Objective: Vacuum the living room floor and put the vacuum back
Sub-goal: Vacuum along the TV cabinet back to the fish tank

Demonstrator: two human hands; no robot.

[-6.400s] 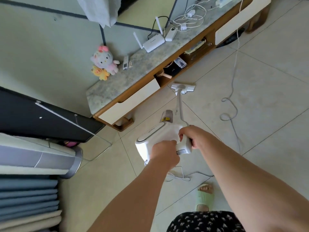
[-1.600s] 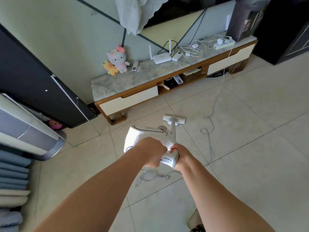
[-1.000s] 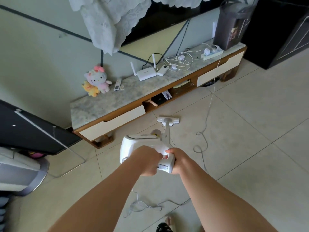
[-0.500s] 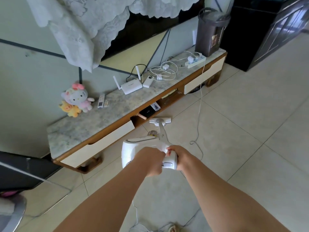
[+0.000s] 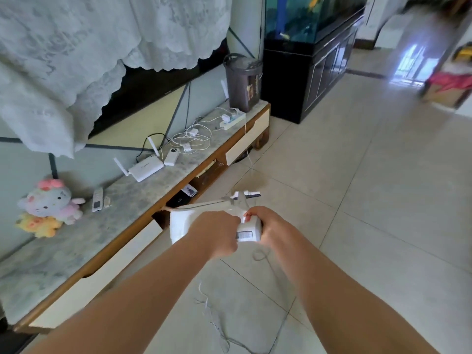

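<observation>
The left hand point(image 5: 217, 235) is curled tight around the handle of the white plastic stick vacuum point(image 5: 201, 221), and the right hand point(image 5: 268, 227) is wrapped around the handle's rear end, thumb on top. The vacuum's body hangs in front of the person, its floor head point(image 5: 246, 194) on the pale tiled floor point(image 5: 370, 200) just beside the low wood cabinet with a grey marble top point(image 5: 76, 241). The cabinet's open shelf point(image 5: 201, 180) holds small dark items, too blurred to name. A thin white power cord point(image 5: 217, 325) loops over the tiles under the arms. On the cabinet sit a pink-bowed plush toy point(image 5: 48, 203), a white router point(image 5: 145, 169) and a white power strip point(image 5: 232, 120). A dark fish-tank stand point(image 5: 306, 72) closes the far end; to the right the tiles lie open.
</observation>
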